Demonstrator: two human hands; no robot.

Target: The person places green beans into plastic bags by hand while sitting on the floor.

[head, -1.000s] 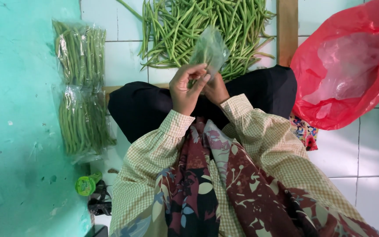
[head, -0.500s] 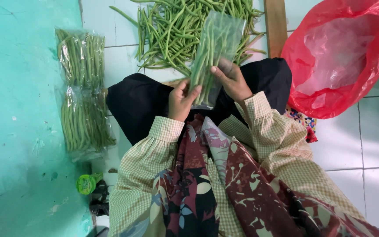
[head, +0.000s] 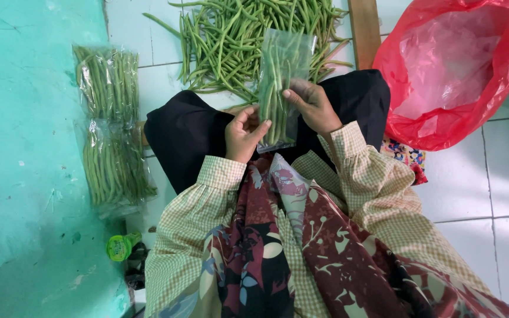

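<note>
Two hands work on one clear plastic bag [head: 280, 88] of green beans, held upright over the person's lap. Only one view, from the head camera, looking straight down.

Left hand [head: 244, 134]: grip clenched on the bag's lower left edge, thumb on the front face, fingers curled behind. Right hand [head: 313, 107]: grip grasping the bag's right edge at mid-height, fingertips pressed on the plastic. The beans inside stand roughly lengthwise; the bag's top rises over the near edge of the loose bean pile [head: 248, 35], which lies on the white tiled floor [head: 490, 176] beyond the knees.

Lap covered by black cloth [head: 189, 129]; both forearms in checked yellow sleeves [head: 189, 218]; a patterned dark red scarf [head: 301, 247] hangs between them.

Left of the person: two filled bean bags [head: 110, 123] lie end to end on the tiles, just beside a turquoise surface [head: 25, 147]. A small green cap-like object [head: 119, 246] sits near the lower of the two, kind unclear.

Right of the person: red plastic bag [head: 460, 70], mouth open, pale plastic showing inside, touching the black cloth at the knee. A wooden strip [head: 365, 32] lies between the pile and the red bag.
</note>
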